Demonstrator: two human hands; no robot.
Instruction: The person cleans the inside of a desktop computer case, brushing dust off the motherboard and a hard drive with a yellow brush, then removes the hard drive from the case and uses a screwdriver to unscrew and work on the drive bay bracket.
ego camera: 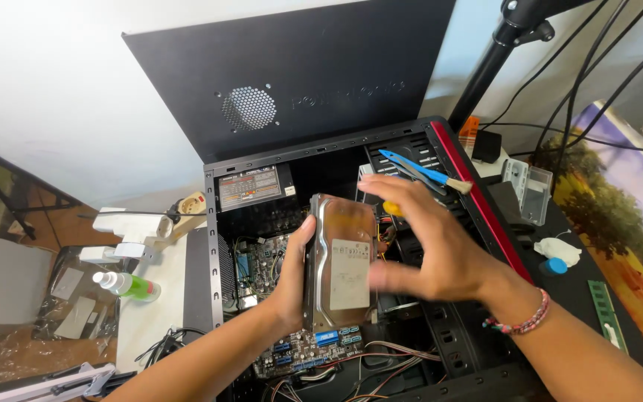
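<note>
White wall and a cluttered bench (150, 298) are framing the open computer case (455, 171) at centre frame. Over it, the left hand (292, 275) is gripping the hard drive (340, 264) upright, the right hand (426, 238) spread open against its face, seemingly mid-handling; seating it calls for squaring it to a bay.

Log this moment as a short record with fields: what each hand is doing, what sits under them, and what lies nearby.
left hand: left hand grips the edge of a silver rectangular hard drive, held upright
right hand: right hand spread over the drive's labelled face, blurred
below: open black computer case with red trim, green motherboard inside
on case: blue-handled brush
left side: green spray bottle
right side: green memory stick
</note>
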